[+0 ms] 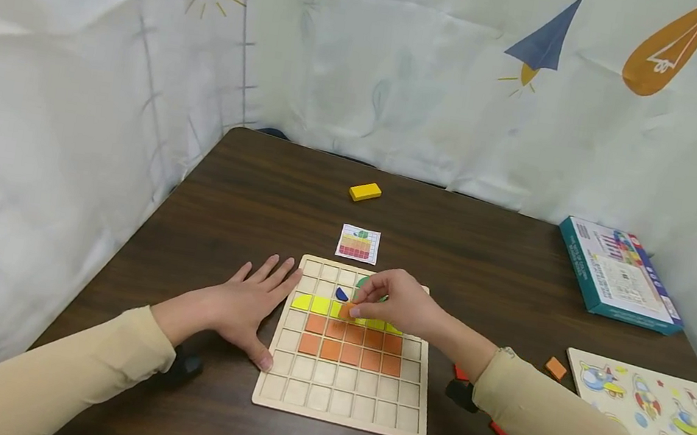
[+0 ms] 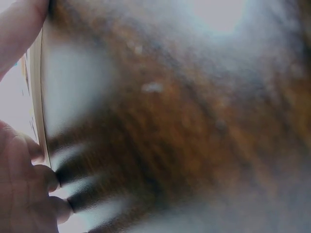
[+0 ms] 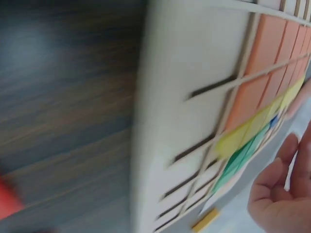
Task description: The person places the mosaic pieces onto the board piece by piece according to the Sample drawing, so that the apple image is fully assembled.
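A wooden grid board (image 1: 310,396) lies flat on the dark table. My right hand (image 1: 406,306) pinches a small orange tile (image 1: 346,311) between thumb and fingers, over the yellow row. My left hand (image 1: 246,303) is spread with straight fingers at the board's left edge, its thumb touching the rim. Two rows of orange tiles (image 1: 351,354) fill the board's middle, below a row of yellow pieces (image 1: 320,306). Above these sit a blue half-round piece (image 1: 341,294) and green pieces (image 3: 238,162), partly hidden by my right hand in the head view.
Beyond the board lie a small pattern card (image 1: 358,244) and a yellow block (image 1: 365,192). To the right are a boxed set (image 1: 621,274), a picture puzzle board (image 1: 660,425), a loose orange tile (image 1: 555,368) and red pieces (image 1: 499,431) near my right sleeve.
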`<state>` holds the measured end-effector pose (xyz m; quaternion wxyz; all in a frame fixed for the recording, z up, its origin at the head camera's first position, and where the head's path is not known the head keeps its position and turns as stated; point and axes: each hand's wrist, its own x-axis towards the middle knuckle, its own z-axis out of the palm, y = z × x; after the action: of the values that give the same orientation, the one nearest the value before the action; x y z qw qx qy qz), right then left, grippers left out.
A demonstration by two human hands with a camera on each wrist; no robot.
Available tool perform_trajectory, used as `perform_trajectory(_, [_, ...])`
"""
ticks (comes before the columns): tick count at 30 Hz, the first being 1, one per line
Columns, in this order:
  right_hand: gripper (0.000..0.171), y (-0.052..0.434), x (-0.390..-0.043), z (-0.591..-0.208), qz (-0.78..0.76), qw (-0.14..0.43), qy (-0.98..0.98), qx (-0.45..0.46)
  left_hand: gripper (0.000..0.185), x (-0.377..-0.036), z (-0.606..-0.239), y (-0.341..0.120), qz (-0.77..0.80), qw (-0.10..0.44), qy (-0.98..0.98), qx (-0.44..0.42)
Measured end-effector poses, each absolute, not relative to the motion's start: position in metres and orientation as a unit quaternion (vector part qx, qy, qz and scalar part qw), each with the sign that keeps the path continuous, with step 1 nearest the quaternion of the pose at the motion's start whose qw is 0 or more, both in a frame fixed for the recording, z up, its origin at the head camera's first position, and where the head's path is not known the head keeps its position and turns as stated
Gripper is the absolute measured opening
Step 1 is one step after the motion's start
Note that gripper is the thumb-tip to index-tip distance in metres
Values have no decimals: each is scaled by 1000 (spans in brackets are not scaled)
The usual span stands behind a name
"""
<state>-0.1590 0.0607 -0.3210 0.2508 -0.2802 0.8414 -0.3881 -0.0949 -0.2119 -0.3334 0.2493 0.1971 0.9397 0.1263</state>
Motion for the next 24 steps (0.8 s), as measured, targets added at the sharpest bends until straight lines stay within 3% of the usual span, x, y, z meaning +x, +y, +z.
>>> perform_trajectory(10, [7,1,-148,-325,-351,270,838,-320,143,-95,-332,-213,126,250,939,198])
perform_trajectory(24, [8,-18,-141,-329,-284,229,870,-332,143,-95,-333,-213,124,249,940,195])
